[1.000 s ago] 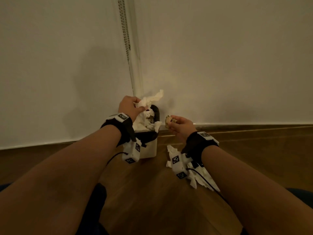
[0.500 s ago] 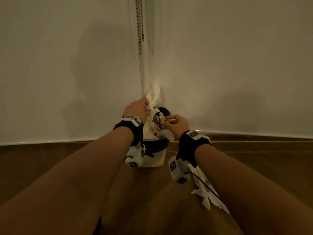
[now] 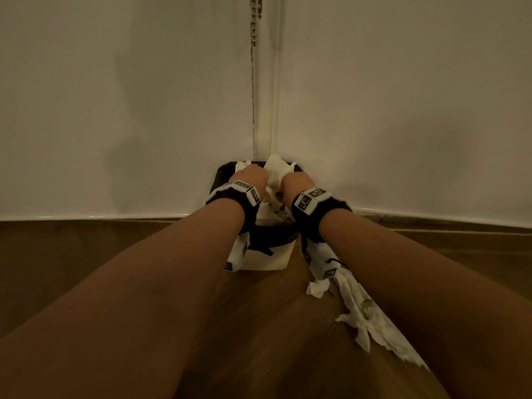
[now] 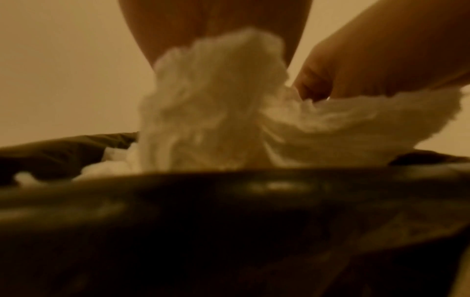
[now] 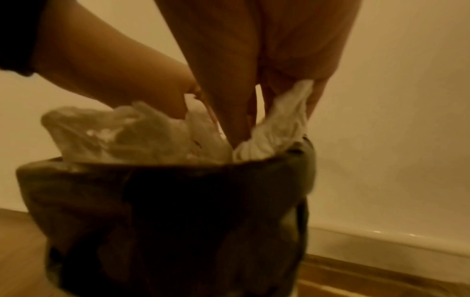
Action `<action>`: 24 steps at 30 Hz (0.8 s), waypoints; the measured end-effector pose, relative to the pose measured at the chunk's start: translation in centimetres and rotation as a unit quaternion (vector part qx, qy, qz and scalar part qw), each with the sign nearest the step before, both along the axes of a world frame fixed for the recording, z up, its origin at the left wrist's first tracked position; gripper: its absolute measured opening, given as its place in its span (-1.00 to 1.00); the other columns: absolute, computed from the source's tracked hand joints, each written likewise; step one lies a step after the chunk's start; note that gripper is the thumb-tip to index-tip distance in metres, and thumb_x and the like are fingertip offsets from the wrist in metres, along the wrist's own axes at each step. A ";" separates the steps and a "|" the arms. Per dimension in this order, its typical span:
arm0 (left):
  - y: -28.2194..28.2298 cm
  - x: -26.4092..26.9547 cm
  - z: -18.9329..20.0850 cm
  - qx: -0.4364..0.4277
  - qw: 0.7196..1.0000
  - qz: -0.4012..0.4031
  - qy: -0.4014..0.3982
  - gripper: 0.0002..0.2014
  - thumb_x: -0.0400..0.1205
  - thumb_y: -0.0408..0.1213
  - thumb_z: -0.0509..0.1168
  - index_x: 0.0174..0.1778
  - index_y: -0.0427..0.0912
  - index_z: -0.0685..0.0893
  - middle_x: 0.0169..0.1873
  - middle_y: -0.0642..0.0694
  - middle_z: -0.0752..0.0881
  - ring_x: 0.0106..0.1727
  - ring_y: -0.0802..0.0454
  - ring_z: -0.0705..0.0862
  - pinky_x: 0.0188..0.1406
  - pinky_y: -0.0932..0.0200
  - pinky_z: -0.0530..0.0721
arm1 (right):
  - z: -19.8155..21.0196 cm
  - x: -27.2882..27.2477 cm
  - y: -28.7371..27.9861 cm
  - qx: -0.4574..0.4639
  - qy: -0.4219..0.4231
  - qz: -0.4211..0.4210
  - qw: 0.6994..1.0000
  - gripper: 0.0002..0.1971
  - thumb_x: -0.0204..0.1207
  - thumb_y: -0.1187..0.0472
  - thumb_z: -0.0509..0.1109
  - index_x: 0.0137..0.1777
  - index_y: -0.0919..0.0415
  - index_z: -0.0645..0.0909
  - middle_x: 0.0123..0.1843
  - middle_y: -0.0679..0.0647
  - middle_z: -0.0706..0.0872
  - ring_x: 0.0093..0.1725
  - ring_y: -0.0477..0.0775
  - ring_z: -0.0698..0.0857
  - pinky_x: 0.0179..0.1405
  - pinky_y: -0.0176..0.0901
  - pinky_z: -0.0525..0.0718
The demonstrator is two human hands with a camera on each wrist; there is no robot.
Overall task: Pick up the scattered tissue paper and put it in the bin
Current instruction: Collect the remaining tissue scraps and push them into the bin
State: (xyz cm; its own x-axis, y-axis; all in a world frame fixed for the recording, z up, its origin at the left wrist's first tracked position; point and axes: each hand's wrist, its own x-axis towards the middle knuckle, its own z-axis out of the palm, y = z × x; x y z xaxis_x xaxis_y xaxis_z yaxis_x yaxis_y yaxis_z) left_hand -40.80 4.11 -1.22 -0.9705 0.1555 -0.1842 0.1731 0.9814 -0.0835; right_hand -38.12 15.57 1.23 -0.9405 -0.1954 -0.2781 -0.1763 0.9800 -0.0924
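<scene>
- Lying nearest, on the brown wooden floor (image 3: pixel 259 326): torn white tissue strips (image 3: pixel 371 321) under the right forearm, not yet binned.
- Left hand (image 3: pixel 249 177): fingers bunched into a crumpled white tissue wad (image 4: pixel 216 112) over the bin.
- Right hand (image 3: pixel 296 182): straight fingers press tissue down.
- Small white bin with black liner (image 3: pixel 270 240): heaped; advise pushing tissue below the rim, lest it spring out.
- Behind: cream walls meeting in a corner (image 3: pixel 115 110); hanging bead chain (image 3: pixel 253 30).
</scene>
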 end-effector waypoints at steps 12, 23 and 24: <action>-0.4 0.0 -3.0 -0.060 0.994 -0.041 -0.085 -0.50 0.59 -0.17 0.33 0.45 -0.21 0.44 0.41 -0.23 0.51 0.42 -0.19 0.49 0.33 0.01 0.50 | -1.2 0.4 -3.0 0.094 -0.096 0.050 0.990 -0.40 0.58 0.08 0.32 0.56 0.28 0.29 0.54 0.31 0.38 0.52 0.29 0.39 0.48 0.07 0.40; 0.1 5.4 0.4 0.192 0.965 0.120 0.132 -0.64 0.72 -0.13 -0.07 0.23 -0.15 0.57 0.23 -0.18 0.58 0.27 -0.18 0.52 0.32 -0.21 0.30 | 1.8 2.8 0.0 0.004 -0.015 0.020 1.000 -0.55 0.67 0.08 0.18 0.51 0.23 0.37 0.53 0.21 0.43 0.51 0.27 0.38 0.50 0.11 0.26; 0.4 6.3 0.7 0.212 0.953 0.127 0.176 -0.64 0.73 -0.12 -0.07 0.22 -0.13 0.57 0.22 -0.17 0.58 0.25 -0.17 0.52 0.29 -0.19 0.33 | 2.4 3.3 0.3 -0.003 -0.003 0.006 1.000 -0.59 0.67 0.12 0.19 0.45 0.27 0.43 0.47 0.24 0.50 0.45 0.28 0.46 0.44 0.08 0.36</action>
